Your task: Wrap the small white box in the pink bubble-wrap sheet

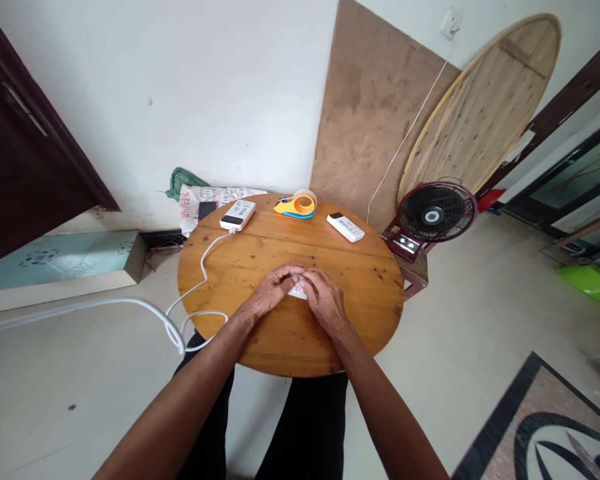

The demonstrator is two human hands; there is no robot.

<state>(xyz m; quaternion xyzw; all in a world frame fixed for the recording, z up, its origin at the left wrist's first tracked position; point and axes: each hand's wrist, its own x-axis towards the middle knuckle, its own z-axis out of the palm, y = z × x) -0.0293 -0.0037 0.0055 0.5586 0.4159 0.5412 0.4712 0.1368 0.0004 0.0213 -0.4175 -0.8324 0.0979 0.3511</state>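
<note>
Both hands rest together at the middle of a round wooden table (360, 313). My left hand (273, 290) and my right hand (325, 300) have their fingers curled and pressed onto a small white object (297, 291) that lies between them on the tabletop. Only a sliver of that object shows, and I cannot make out what it is. The fingertips of both hands meet over it.
At the table's far edge lie a white power bank (238, 215) with a white cable (203, 273), an orange tape dispenser (297, 204) and a white remote (346, 227). A floor fan (436, 215) stands to the right. Wooden boards lean on the wall behind.
</note>
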